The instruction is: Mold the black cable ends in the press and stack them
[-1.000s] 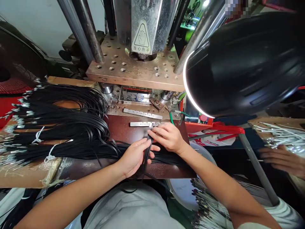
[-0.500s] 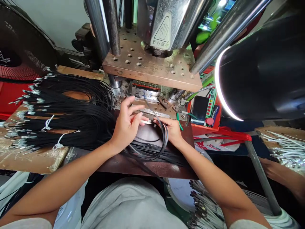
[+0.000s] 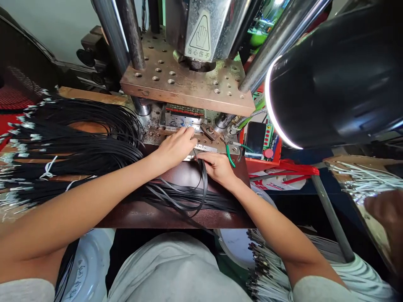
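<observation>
My left hand (image 3: 178,147) reaches in front of the press, palm down, with fingers bent and close together over a metal strip (image 3: 206,147). What its fingertips hold, if anything, is hidden. My right hand (image 3: 218,167) is closed at the right end of the fixture, thumb and forefinger pinching a flat black cable (image 3: 204,184). The cable loops down from these fingers towards a bundle of black cables (image 3: 189,199) lying on the dark red table (image 3: 138,216). Behind both hands sits a metal die block (image 3: 184,120) on the press bed.
The press plate (image 3: 189,94) hangs above the bed. Green-handled pliers (image 3: 230,154) lie to the right, near a phone (image 3: 255,137). A black lamp (image 3: 321,79) looms at upper right. Heaped black cables (image 3: 103,142) cover the left. Another person's hand (image 3: 385,209) shows at far right.
My left hand has turned from raised, spread fingers to palm down with bent fingers, moving forward to the strip. My right hand stays pinched at the cable. The view has shifted slightly right.
</observation>
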Action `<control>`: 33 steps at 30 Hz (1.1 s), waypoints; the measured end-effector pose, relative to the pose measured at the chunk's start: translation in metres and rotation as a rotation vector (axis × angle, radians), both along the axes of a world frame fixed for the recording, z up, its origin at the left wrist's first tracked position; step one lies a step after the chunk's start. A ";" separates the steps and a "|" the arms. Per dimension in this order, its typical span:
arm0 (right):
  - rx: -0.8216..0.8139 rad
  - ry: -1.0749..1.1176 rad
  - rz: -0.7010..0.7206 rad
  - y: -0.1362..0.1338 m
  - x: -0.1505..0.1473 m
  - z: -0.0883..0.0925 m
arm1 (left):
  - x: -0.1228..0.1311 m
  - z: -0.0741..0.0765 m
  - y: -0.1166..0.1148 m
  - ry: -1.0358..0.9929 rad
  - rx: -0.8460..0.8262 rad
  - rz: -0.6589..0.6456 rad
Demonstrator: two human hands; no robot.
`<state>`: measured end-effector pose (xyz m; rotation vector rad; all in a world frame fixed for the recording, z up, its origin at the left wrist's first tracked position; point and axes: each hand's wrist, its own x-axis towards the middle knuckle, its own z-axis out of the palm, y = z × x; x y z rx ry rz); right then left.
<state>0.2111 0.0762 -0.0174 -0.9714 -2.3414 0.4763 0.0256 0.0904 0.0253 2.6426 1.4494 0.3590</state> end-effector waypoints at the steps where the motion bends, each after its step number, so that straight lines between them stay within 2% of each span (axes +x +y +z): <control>1: 0.000 -0.023 -0.006 0.000 -0.001 0.001 | 0.000 -0.002 0.005 0.012 -0.032 0.013; 3: -0.020 -0.060 -0.022 0.000 -0.003 0.003 | -0.003 -0.007 0.011 -0.054 -0.084 0.047; 5: -0.054 -0.060 -0.018 0.000 -0.002 0.004 | -0.009 -0.011 0.011 -0.201 -0.089 0.042; 9: -0.149 0.148 -0.065 0.002 0.006 0.002 | -0.021 -0.014 -0.002 -0.486 -0.057 0.036; 12: -0.184 0.307 -0.177 0.003 0.013 -0.001 | -0.023 -0.013 -0.012 -0.598 -0.125 0.053; 15: -0.151 0.328 -0.211 0.002 0.013 -0.004 | -0.019 -0.017 -0.014 -0.632 -0.184 0.020; 19: -0.089 0.304 -0.199 -0.001 0.011 -0.006 | -0.015 -0.028 -0.011 -0.606 -0.207 -0.003; 23: -0.025 0.222 -0.147 -0.002 0.013 -0.007 | -0.016 -0.033 -0.014 -0.464 -0.127 -0.041; 29: -0.004 0.007 -0.052 -0.002 0.013 0.003 | -0.014 -0.023 -0.024 -0.072 -0.019 -0.123; 33: -0.068 -0.094 -0.028 0.002 0.013 0.013 | -0.010 -0.016 -0.025 -0.017 -0.064 -0.101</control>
